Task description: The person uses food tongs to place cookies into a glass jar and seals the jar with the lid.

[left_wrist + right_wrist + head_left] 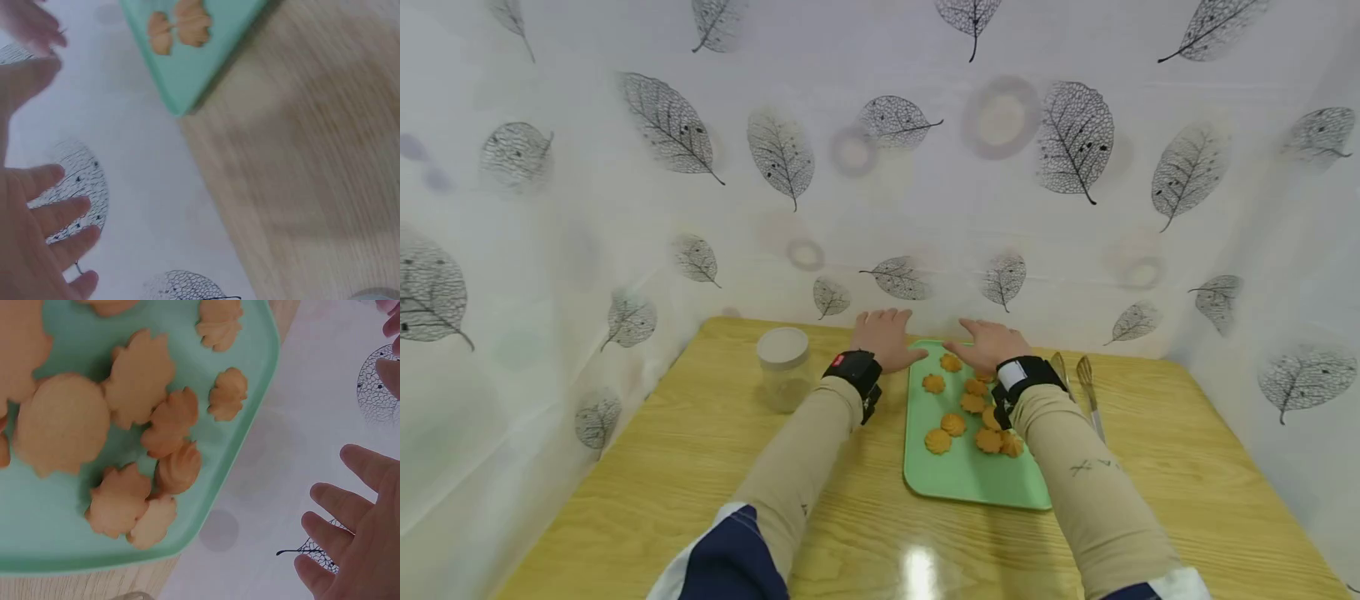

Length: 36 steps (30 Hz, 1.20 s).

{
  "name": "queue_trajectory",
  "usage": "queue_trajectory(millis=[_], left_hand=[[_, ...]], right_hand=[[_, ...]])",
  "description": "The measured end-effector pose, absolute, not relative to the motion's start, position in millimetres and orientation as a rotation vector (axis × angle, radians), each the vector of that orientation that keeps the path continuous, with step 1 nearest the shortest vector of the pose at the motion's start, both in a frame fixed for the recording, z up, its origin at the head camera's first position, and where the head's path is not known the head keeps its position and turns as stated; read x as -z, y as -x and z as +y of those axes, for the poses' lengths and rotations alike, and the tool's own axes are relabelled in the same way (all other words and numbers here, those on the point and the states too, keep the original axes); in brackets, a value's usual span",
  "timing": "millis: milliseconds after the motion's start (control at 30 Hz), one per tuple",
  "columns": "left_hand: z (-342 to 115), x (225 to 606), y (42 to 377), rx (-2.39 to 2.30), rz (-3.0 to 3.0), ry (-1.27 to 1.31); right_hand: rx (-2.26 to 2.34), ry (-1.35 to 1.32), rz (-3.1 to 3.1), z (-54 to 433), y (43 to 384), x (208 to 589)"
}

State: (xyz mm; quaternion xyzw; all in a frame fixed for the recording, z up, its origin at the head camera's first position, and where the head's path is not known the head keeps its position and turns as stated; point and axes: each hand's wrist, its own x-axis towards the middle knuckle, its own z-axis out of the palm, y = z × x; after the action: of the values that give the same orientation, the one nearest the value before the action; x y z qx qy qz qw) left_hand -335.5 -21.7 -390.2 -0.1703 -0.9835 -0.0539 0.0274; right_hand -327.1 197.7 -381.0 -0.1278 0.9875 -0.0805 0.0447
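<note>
At the left of the bench [850, 542], near its far edge, stands a clear jar [786, 385] with a white lid. To its right the person's left hand [883, 342] reaches forward, its grip apart: the fingers are extended and the thumb points toward the tray. The black band [852, 365] on that wrist carries a small red label, too small to read.

Next comes the green tray [940, 482], lying flat on the bench between the two forearms. Golden, ridged cookies [937, 442] lie on it, a few spaced out on the left, the rest bunched to the right, partly hidden by the right wrist. The right hand [992, 343] is over the tray's far end, its grip likewise apart, thumb turned toward the left hand. Its black band [1037, 372] bears a white patch; dark marks on the right sleeve [1093, 492] cannot be read.

Farthest right, metal utensils [1087, 375] with slotted heads lie beside the tray, partly behind the right arm.
</note>
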Motion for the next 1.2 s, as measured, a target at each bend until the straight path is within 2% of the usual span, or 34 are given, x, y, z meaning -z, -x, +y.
queue_trajectory(millis=[233, 433, 700, 933, 1200], left_hand=[[-63.9, 371.5, 323.3, 0.456, -2.906, 0.350], [-108.6, 365.5, 297.3, 0.834, -2.679, 0.065], [-136.1, 405.9, 267.4, 1.145, -2.368, -0.146], [-145.5, 442.6, 264.4, 1.461, -2.147, -0.246], [-139.0, 449.4, 259.0, 1.578, -2.328, -0.097]], right_hand=[[0.520, 0.382, 2.909, 174.8, 321.9, 366.4], [0.702, 0.447, 2.843, 148.0, 320.1, 357.8], [0.808, 0.548, 2.799, 99.3, 318.8, 361.3], [0.927, 0.636, 2.699, 54.5, 310.6, 367.5], [1.000, 0.714, 2.645, 32.2, 299.1, 368.9]])
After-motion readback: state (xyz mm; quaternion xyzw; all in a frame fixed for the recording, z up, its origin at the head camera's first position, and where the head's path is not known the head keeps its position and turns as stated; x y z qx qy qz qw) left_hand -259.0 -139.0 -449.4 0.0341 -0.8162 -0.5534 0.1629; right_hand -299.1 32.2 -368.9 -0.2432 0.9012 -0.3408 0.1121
